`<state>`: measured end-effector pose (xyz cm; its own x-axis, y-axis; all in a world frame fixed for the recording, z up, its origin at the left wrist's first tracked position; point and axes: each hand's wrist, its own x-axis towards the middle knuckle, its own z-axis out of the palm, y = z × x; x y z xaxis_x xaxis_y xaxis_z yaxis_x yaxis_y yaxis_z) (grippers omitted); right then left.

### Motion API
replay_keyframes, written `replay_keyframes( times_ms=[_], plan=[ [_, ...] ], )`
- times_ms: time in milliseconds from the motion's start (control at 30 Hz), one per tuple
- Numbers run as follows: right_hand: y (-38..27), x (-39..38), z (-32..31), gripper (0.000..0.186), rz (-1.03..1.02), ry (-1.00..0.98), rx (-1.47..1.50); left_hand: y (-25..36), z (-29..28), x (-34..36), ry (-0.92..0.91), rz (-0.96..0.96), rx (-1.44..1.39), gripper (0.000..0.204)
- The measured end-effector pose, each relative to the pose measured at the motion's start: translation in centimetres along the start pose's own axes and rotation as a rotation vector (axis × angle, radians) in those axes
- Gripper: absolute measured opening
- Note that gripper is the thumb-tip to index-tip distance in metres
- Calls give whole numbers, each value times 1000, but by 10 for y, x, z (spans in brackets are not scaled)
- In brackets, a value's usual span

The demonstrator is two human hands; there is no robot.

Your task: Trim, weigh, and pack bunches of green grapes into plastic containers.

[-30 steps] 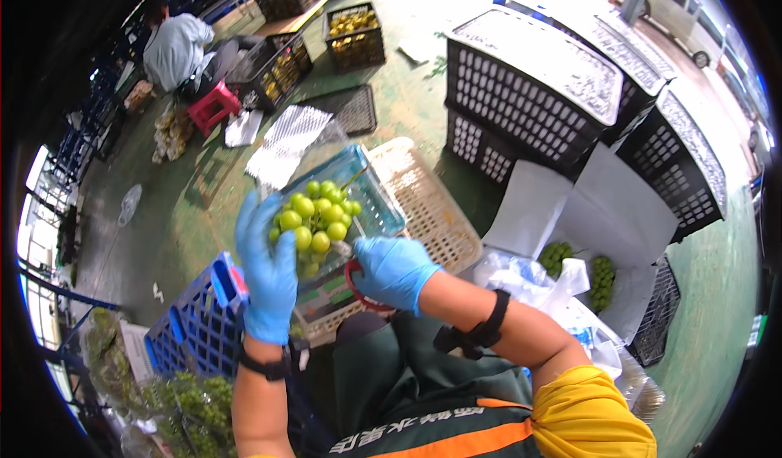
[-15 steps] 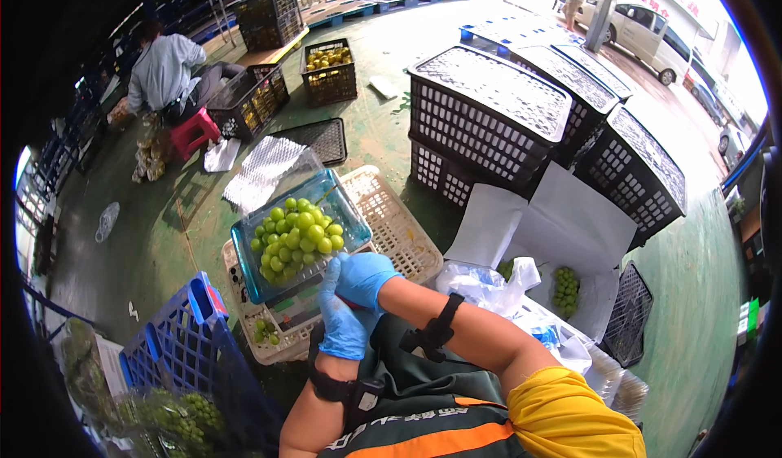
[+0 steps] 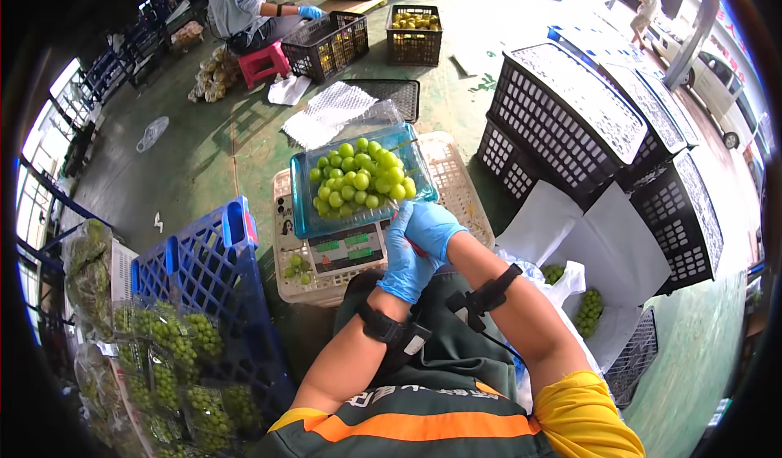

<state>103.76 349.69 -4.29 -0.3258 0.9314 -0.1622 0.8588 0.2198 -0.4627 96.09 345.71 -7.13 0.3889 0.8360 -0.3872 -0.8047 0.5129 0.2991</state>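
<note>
A bunch of green grapes (image 3: pixel 358 177) lies in a blue translucent tray (image 3: pixel 302 205) on a scale (image 3: pixel 346 254) atop a cream plastic crate (image 3: pixel 459 165). Just in front, at the tray's near right corner, my blue-gloved hands are together. My right hand (image 3: pixel 433 230) is closed on a red-handled tool (image 3: pixel 416 249), mostly hidden. My left hand (image 3: pixel 401 267) is closed beside and partly beneath the right; what it grips is unclear. A few loose grapes (image 3: pixel 297 267) sit in the cream crate, left of the scale.
Blue crate (image 3: pixel 183 246) and bagged grapes (image 3: pixel 208 409) at left; stacked black crates (image 3: pixel 562 112) and lined box with grapes (image 3: pixel 619 279) at right. Behind, a seated co-worker (image 3: pixel 236 10), red stool (image 3: pixel 261 63), fruit crates (image 3: pixel 414 35); pedestrians (image 3: pixel 643 14) and van (image 3: pixel 713 83) outside.
My left hand has come down from the bunch, where its fingers were raised, to join my right. The grapes now rest lower in the tray. The camera's view has shifted.
</note>
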Motion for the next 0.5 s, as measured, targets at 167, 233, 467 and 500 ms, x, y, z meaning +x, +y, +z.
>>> replay_keyframes(
  times_ms=[167,233,467,500],
  plan=[
    [23,-4,-5,35,39,-14,27,10,-6,-4,-85,-64,96,60],
    [36,-26,-32,39,-4,-134,61,40,-25,-20,-198,-369,485,66],
    [148,-38,-4,35,460,256,357,111,20,11,-256,1091,2077,62],
    [162,-25,13,34,531,269,133,105,21,32,-190,1040,2257,62]
  ],
)
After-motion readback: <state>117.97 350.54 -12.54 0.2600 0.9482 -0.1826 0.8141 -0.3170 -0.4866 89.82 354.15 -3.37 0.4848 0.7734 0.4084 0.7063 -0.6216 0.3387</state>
